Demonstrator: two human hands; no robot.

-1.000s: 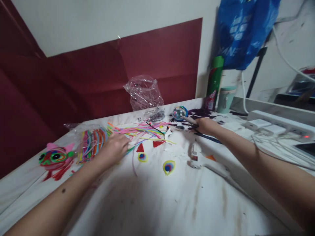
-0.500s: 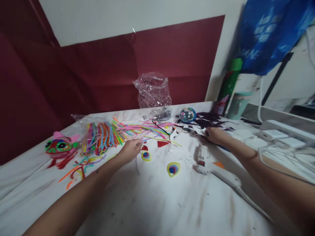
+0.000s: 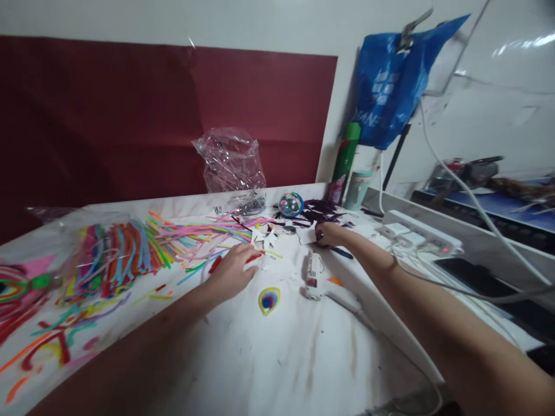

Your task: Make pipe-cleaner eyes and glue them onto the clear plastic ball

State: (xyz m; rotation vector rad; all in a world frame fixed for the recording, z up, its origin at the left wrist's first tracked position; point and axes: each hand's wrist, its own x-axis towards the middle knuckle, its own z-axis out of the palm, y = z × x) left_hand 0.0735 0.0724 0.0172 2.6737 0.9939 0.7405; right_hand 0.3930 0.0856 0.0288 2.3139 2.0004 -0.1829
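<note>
My left hand (image 3: 232, 270) lies low over the table with its fingers apart. A red scrap (image 3: 253, 257) shows right at its fingertips; I cannot tell whether they touch. Another red piece (image 3: 215, 264) shows beside the back of this hand. To its right lies a teardrop piece (image 3: 269, 301) with yellow rim and blue-red centre. My right hand (image 3: 328, 234) is closed at the back of the table, fingers curled down beside a white paper piece (image 3: 306, 234). What they grip is hidden. A dark blue strip (image 3: 342, 252) sticks out under this hand.
A white glue gun (image 3: 313, 277) lies in front of my right hand, its cord running right. Pipe cleaners (image 3: 130, 248) spread at left. Behind are a clear ball (image 3: 291, 204), dark purple scraps (image 3: 321, 211) and a plastic bag (image 3: 234, 162). A power strip (image 3: 422, 234) stands right.
The view has swung to the right. My left hand has moved right across the table, its fingers now spread, and covers where a second teardrop piece lay. My right hand stays near the white paper.
</note>
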